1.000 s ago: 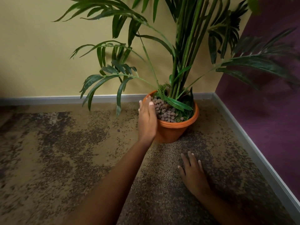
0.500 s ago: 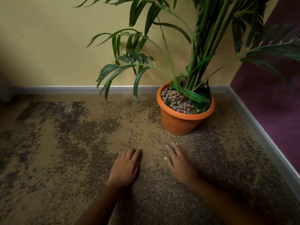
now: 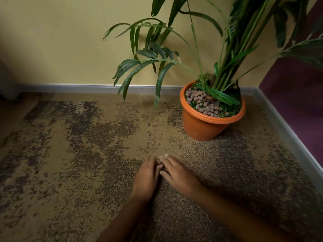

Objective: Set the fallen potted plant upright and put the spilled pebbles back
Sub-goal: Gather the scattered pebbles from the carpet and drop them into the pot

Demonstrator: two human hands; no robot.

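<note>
1. Head view, location: the pot (image 3: 206, 126) is found upright on the carpet (image 3: 70, 154) in the corner, close to the skirting (image 3: 87, 87). Pebbles (image 3: 201, 103) are seen heaped inside the rim, beside the plant (image 3: 227, 58) stems. One small dark speck (image 3: 149, 124) is noted on the carpet left of the pot; whether it is a pebble cannot be told.

2. Head view, hands: the left hand (image 3: 146, 179) and right hand (image 3: 178, 173) are laid palm-down on the carpet, fingertips touching, well apart from the pot. Nothing is visibly held; whether anything is trapped beneath cannot be told.

3. Handling, judged: the pebbles are taken to be light, hard and prone to rolling, best pinched or scooped in a cupped palm. The pot is judged rigid and top-heavy, best held at the rim or wall, not by the soft fronds.

4. Change noted: half a second earlier the hands lay apart on the carpet; they are now drawn together. A second earlier the left hand was at the pot rim.
</note>
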